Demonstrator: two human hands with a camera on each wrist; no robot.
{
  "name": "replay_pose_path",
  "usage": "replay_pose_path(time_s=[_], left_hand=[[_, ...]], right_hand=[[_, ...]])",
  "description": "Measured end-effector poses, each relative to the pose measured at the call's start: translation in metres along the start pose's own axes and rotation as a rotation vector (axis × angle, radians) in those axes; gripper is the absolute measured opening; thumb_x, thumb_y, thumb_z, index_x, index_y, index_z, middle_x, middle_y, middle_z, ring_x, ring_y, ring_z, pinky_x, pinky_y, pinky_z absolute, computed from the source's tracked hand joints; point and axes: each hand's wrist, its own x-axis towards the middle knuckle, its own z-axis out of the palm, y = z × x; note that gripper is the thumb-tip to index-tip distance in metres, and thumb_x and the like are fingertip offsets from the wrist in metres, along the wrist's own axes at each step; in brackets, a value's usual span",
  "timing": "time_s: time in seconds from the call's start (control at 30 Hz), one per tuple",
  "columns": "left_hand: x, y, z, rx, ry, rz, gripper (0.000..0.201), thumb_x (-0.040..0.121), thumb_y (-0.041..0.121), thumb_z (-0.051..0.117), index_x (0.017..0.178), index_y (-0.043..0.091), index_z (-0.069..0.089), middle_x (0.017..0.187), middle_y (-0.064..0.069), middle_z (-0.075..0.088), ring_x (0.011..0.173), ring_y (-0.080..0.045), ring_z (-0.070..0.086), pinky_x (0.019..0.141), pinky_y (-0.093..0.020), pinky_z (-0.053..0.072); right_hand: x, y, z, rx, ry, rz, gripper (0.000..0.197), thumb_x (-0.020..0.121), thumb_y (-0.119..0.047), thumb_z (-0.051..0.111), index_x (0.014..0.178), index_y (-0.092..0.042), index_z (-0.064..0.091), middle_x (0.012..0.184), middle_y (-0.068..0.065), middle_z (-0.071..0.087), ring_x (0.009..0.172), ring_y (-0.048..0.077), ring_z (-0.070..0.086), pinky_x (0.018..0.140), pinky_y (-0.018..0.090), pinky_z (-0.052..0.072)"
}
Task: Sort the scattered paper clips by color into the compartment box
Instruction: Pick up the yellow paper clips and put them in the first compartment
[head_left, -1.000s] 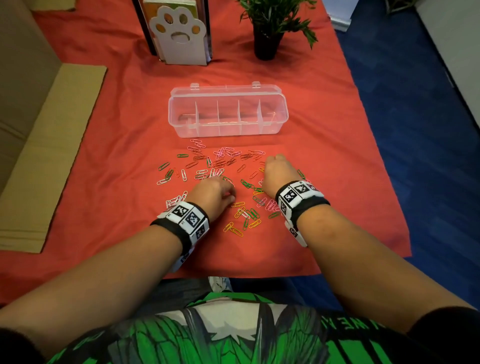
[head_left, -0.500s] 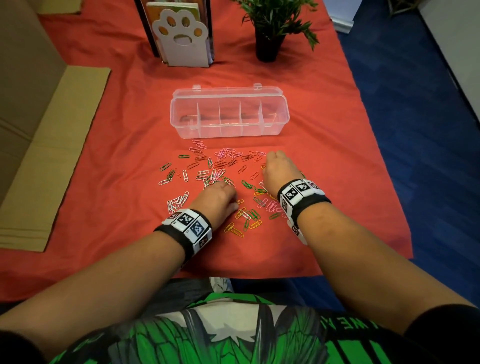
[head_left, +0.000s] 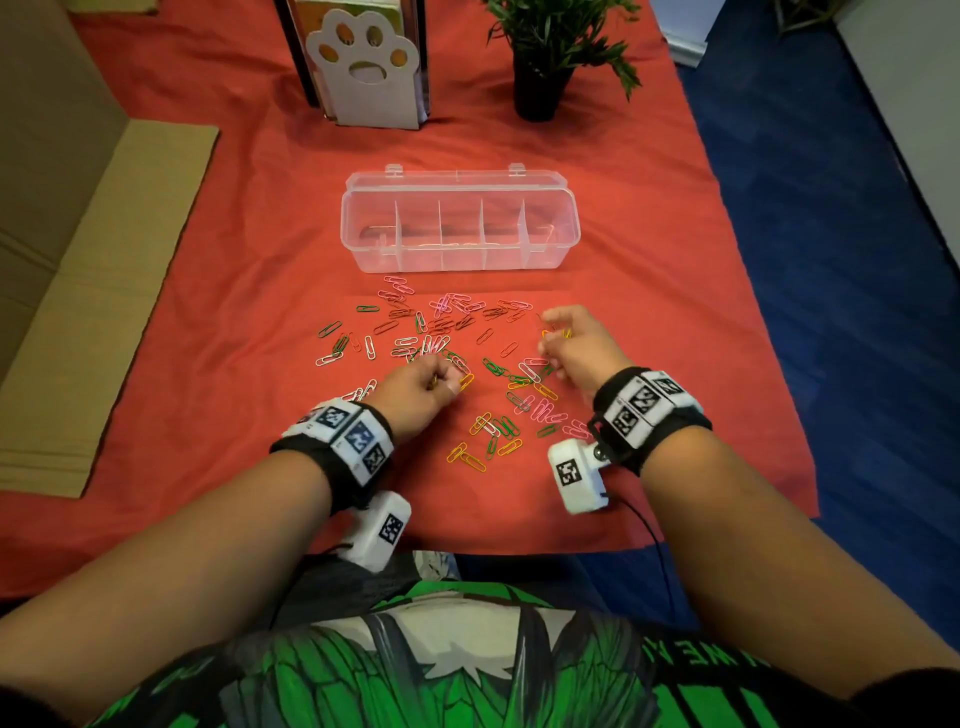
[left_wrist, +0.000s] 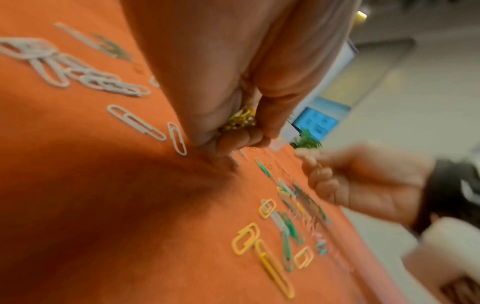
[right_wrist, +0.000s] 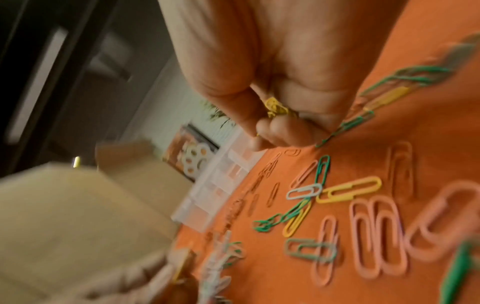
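In the left wrist view the left hand curls around a clump of yellow clips; most of the clump is buried in the fist, so its count cannot be told. The right hand likewise hides all but a bit of its yellow clips. The near-right clips are smeared by blur in both wrist views. In the head view the potted plant and the paw-print holder are cut off by the far edge.

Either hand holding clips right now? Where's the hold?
Both. Left hand holds yellow clips bunched inside curled fingers; right hand likewise holds its yellow bunch.
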Motion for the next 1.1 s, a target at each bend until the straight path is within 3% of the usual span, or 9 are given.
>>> replay_pose_path(time_s=[0.07,0.17,0.37,0.47,0.57,0.73,0.93,1.03,1.1], left_hand=[[-0.005,-0.001,-0.004,-0.340,-0.061,-0.106,0.022,0.093,0.004,0.044,0.086,0.022,0.055,0.060,0.006,0.048,0.048,-0.007,0.035,0.048,-0.021,0.030],[-0.011,0.000,-0.010,-0.615,-0.159,-0.231,0.030,0.093,0.001,0.036,0.089,0.020,0.059,0.053,0.009,0.048,0.045,-0.004,0.039,0.044,-0.015,0.034],[-0.018,0.005,-0.010,-0.961,-0.278,-0.417,0.027,0.091,0.027,0.043,0.068,0.018,0.054,0.056,0.005,0.049,0.046,-0.008,0.047,0.047,-0.018,0.044],[-0.019,0.004,0.002,-0.651,-0.144,-0.334,0.020,0.087,0.026,0.058,0.070,0.021,0.051,0.050,0.007,0.045,0.038,-0.004,0.041,0.039,-0.014,0.035],[-0.020,-0.001,0.006,-0.011,-0.083,-0.083,0.015,0.079,0.026,0.069,0.072,0.019,0.058,0.053,0.006,0.046,0.039,0.000,0.037,0.044,-0.016,0.030],[-0.026,-0.002,0.006,0.688,-0.159,0.160,0.028,0.070,0.034,0.075,0.088,0.015,0.066,0.087,-0.004,0.064,0.080,-0.020,0.057,0.069,-0.025,0.040],[-0.026,-0.005,0.009,0.824,-0.172,0.281,0.017,0.084,0.023,0.055,0.091,0.009,0.061,0.101,-0.012,0.059,0.096,-0.028,0.055,0.080,-0.031,0.039],[-0.026,-0.008,0.006,0.658,-0.142,0.246,0.012,0.085,0.022,0.057,0.088,0.010,0.059,0.089,-0.006,0.056,0.085,-0.021,0.052,0.079,-0.030,0.039],[-0.023,-0.011,0.001,0.400,-0.164,0.151,0.008,0.085,0.018,0.061,0.078,0.018,0.055,0.071,0.004,0.051,0.067,-0.005,0.049,0.067,-0.022,0.041]], right_hand=[[-0.015,0.005,-0.004,0.313,-0.104,0.088,0.027,0.090,0.007,0.036,0.092,-0.014,0.053,0.069,0.002,0.047,0.055,0.012,0.043,0.041,0.016,0.038],[-0.028,0.013,-0.004,0.540,-0.153,0.155,0.019,0.092,-0.002,0.042,0.082,-0.010,0.056,0.070,0.003,0.049,0.057,0.014,0.050,0.045,0.019,0.043],[-0.027,0.024,0.003,-0.623,0.049,-0.146,0.009,0.085,-0.010,0.052,0.078,-0.011,0.059,0.078,0.003,0.055,0.078,0.022,0.054,0.067,0.024,0.038],[-0.030,0.034,0.001,-0.828,0.114,-0.225,0.016,0.084,-0.012,0.054,0.094,-0.001,0.061,0.105,0.017,0.053,0.098,0.031,0.055,0.087,0.030,0.043],[-0.033,0.038,0.005,-0.955,0.124,-0.279,0.022,0.083,-0.015,0.058,0.101,-0.002,0.059,0.112,0.018,0.051,0.105,0.034,0.053,0.092,0.037,0.046],[-0.036,0.031,0.016,-1.134,0.128,-0.330,0.028,0.079,-0.002,0.051,0.107,0.000,0.054,0.113,0.017,0.050,0.105,0.036,0.053,0.089,0.041,0.049],[-0.029,0.022,0.008,-1.020,0.087,-0.296,0.021,0.084,-0.008,0.047,0.101,0.000,0.055,0.109,0.020,0.055,0.102,0.034,0.055,0.087,0.038,0.044],[-0.025,0.020,0.001,-0.565,0.057,-0.136,0.010,0.084,-0.008,0.047,0.079,-0.013,0.055,0.083,0.011,0.063,0.076,0.026,0.055,0.068,0.030,0.039],[-0.031,0.021,-0.001,-0.128,-0.022,-0.009,0.021,0.085,-0.003,0.046,0.076,-0.020,0.053,0.070,0.005,0.061,0.053,0.015,0.047,0.050,0.024,0.037]])
